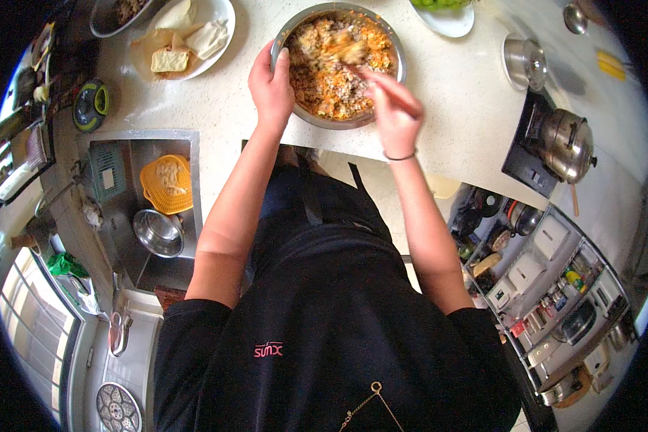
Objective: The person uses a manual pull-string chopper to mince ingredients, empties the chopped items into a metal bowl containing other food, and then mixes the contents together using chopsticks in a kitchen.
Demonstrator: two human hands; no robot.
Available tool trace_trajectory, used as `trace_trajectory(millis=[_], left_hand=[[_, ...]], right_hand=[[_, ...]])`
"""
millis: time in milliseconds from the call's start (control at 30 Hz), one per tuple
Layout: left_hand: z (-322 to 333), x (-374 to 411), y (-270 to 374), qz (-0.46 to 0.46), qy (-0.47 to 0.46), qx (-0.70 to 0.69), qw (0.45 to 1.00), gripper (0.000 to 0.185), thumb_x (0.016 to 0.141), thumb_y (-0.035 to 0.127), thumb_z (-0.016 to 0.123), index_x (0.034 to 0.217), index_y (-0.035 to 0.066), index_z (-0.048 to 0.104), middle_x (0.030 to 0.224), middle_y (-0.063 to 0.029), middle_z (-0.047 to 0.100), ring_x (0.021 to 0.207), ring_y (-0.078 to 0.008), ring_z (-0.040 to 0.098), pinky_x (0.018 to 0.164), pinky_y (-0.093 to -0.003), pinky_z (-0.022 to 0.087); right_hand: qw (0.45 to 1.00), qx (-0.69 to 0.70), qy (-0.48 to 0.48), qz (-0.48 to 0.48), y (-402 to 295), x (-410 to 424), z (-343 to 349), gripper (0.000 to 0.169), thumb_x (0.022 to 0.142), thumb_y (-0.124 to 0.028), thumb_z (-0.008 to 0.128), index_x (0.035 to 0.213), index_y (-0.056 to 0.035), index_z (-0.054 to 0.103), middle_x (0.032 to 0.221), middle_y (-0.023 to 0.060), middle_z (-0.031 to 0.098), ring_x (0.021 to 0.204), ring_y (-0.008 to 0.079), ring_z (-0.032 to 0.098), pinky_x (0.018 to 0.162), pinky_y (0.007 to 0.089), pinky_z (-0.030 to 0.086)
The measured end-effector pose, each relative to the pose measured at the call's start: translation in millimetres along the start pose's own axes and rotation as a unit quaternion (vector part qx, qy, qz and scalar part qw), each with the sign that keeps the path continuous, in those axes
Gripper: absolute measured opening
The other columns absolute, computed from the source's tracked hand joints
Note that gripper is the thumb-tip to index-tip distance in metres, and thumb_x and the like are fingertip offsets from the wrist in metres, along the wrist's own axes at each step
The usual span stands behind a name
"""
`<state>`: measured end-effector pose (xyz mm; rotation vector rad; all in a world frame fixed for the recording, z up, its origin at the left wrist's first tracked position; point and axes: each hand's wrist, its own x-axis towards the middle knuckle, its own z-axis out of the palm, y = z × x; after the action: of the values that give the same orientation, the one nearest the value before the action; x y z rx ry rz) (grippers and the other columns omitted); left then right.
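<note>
A round stainless-steel bowl (402,59) on the countertop holds a chopped mixture (329,92) of orange shreds and greyish minced bits. My left hand (274,89) grips the bowl's left rim, thumb on the inside and fingers around the outer wall. Over the bowl's right side, my right hand (398,116) is closed on what look like chopsticks (356,70); motion blur hides their exact shape. Their tips reach into the mixture, where a pale yellowish clump is smeared by movement.
Left of the bowl lies a white plate (229,29) with a tofu block (169,60). The sink (195,178) contains a yellow basket (167,202) and a metal bowl (159,232). A lidded pot (569,146) stands on the cooktop (529,173) at right. Greens lie on a dish (453,27).
</note>
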<state>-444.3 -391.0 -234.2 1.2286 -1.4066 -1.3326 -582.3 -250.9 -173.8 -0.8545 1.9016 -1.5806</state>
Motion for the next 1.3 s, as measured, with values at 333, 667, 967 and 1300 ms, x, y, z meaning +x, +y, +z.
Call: trace_trajectory(millis=[333, 667, 967, 1300], left_hand=[[6, 1, -6, 0.017, 0.006, -0.007, 1.0, 0.035, 0.099, 0.02, 0.058, 0.125, -0.004, 0.061, 0.108, -0.0152, 0.071, 0.1, -0.0228, 0.066, 0.091, -0.0346, 0.049], [-1, -2, -4, 0.02, 0.031, 0.016, 0.999, 0.033, 0.099, 0.018, 0.058, 0.123, -0.004, 0.062, 0.107, -0.0149, 0.071, 0.099, -0.0216, 0.066, 0.09, -0.0344, 0.05], [7, -1, -1, -0.001, 0.017, -0.003, 1.0, 0.033, 0.098, 0.019, 0.059, 0.123, -0.002, 0.063, 0.106, -0.0126, 0.071, 0.099, -0.0193, 0.065, 0.09, -0.0332, 0.05], [-1, -3, -6, 0.005, 0.038, 0.01, 0.999, 0.035, 0.097, 0.02, 0.06, 0.123, -0.003, 0.062, 0.107, -0.0126, 0.071, 0.101, -0.0191, 0.065, 0.092, -0.0329, 0.049]], right_hand=[[0.988, 0.101, 0.101, 0.059, 8, 41, -19, 0.02, 0.097, -0.01, 0.063, 0.109, 0.0051, 0.067, 0.11, 0.0164, 0.071, 0.096, 0.0204, 0.07, 0.076, 0.0308, 0.063], [0.993, 0.045, -0.035, 0.103, -65, -17, -45, 0.015, 0.096, -0.002, 0.06, 0.104, 0.0033, 0.071, 0.114, 0.0127, 0.071, 0.098, 0.0182, 0.069, 0.084, 0.0311, 0.059], [0.971, -0.125, -0.131, -0.159, -13, -8, 21, 0.019, 0.091, -0.005, 0.065, 0.107, -0.0039, 0.074, 0.108, 0.0128, 0.073, 0.1, 0.0236, 0.071, 0.088, 0.0338, 0.055], [0.998, -0.001, 0.031, 0.053, -46, 40, -45, 0.017, 0.097, -0.003, 0.06, 0.109, 0.0027, 0.07, 0.107, 0.011, 0.073, 0.096, 0.0168, 0.07, 0.077, 0.0268, 0.059]])
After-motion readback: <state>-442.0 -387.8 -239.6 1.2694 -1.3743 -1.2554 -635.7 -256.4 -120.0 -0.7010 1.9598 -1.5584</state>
